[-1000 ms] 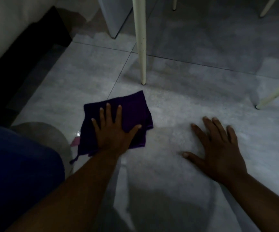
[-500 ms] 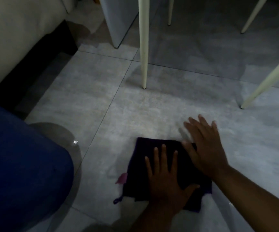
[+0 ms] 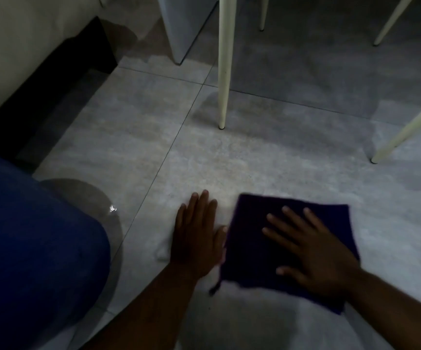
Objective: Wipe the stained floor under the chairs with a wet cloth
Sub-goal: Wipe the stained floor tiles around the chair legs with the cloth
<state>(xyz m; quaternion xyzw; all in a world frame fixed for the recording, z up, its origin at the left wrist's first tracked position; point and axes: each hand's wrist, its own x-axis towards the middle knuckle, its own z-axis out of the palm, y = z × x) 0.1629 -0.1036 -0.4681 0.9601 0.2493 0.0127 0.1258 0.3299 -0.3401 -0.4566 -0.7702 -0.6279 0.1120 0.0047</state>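
A dark purple cloth lies flat on the grey tiled floor, low and right of centre. My right hand presses down on it, palm flat and fingers spread. My left hand rests flat on the bare tile just left of the cloth, its thumb at the cloth's edge, holding nothing. A small loop hangs from the cloth's near left corner. The tile around the hands looks pale and slightly damp.
A cream chair leg stands ahead of the hands and a slanted one at the right. Two more legs stand farther back. Left is pale furniture over a dark gap. My blue-clad knee fills the lower left.
The cloth slid right across the floor. My left hand came off it onto bare tile, and my right hand now lies fully on top of it.
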